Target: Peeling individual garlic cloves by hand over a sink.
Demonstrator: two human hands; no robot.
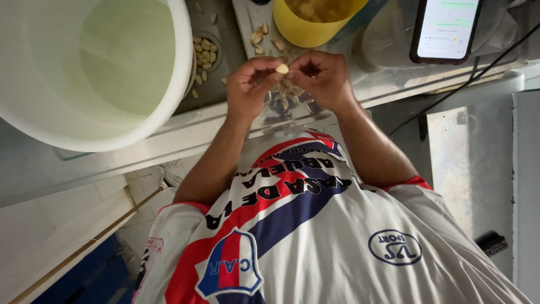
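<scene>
My left hand (247, 87) pinches a pale peeled garlic clove (282, 68) at its fingertips, just above a glass counter (394, 84). My right hand (327, 79) meets it from the right, fingertips curled in against the same clove. Under both hands lies a heap of dry garlic skins (288, 100). Loose unpeeled cloves (259, 37) lie just beyond, in front of a yellow bowl (308, 29) that holds pale cloves.
A large white bucket (169, 95) fills the upper left. Beside it stands a small dish of cloves (206, 50). A phone (446, 29) with a lit screen leans at the upper right, with a black cable (467, 84) running below it. A broom handle (84, 247) crosses the tiled floor.
</scene>
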